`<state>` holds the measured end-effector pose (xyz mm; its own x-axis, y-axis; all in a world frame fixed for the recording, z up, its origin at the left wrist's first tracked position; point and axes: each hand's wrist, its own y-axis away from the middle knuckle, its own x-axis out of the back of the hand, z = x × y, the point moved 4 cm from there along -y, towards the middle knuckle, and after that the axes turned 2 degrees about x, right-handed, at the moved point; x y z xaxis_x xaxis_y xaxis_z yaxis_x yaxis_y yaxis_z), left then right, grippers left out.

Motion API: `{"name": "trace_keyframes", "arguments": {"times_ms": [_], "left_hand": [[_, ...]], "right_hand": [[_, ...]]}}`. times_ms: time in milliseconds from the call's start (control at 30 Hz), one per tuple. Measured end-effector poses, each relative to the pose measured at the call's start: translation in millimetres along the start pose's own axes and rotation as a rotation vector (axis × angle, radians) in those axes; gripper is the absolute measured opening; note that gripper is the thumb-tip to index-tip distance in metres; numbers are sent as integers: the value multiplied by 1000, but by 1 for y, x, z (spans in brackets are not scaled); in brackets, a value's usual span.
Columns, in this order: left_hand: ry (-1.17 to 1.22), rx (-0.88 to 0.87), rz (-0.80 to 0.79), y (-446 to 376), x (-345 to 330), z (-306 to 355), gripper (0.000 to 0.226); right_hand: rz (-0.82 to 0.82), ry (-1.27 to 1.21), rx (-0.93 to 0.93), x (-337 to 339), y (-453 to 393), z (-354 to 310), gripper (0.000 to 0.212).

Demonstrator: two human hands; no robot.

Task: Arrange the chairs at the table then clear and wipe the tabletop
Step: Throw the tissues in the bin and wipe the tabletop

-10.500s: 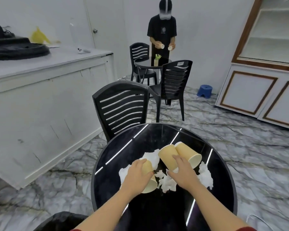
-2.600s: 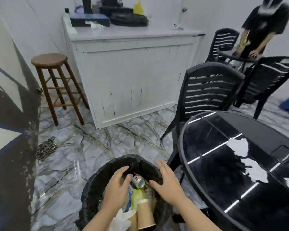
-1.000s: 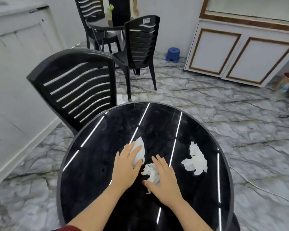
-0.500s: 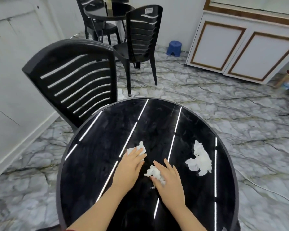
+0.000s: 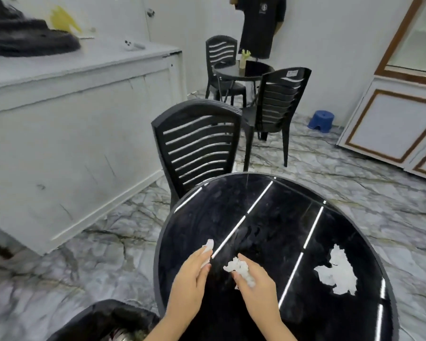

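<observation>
The round glossy black table fills the lower right. My left hand grips a small white tissue piece near the table's left edge. Beside it, my right hand holds a crumpled white tissue just above the tabletop. A third crumpled tissue lies flat on the table's right side. A black slatted chair stands tucked against the table's far left edge.
A black-lined trash bin sits at the lower left next to the table. A white counter runs along the left. Further back stand a second round table with two black chairs, a standing person, and a blue stool.
Both hands have closed round their tissues and lifted them off the tabletop. My view has swung left, bringing the trash bin and counter into sight.
</observation>
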<state>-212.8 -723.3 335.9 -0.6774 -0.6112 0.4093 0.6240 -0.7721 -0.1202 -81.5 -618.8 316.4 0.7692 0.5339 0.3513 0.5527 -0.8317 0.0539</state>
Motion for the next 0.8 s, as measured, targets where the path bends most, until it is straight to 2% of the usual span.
{"name": "trace_keyframes", "arguments": {"times_ms": [233, 367, 467, 800], "left_hand": [[-155, 191, 290, 80, 102, -36, 34], [-166, 314, 403, 139, 148, -62, 34], [-147, 382, 484, 183, 173, -80, 33], [-171, 530, 449, 295, 193, -156, 30]], "right_hand": [[-266, -39, 70, -88, 32, -38, 35], [-395, 37, 112, -141, 69, -40, 31], [-439, 46, 71, -174, 103, -32, 28], [-577, 247, -15, -256, 197, 42, 39]]}}
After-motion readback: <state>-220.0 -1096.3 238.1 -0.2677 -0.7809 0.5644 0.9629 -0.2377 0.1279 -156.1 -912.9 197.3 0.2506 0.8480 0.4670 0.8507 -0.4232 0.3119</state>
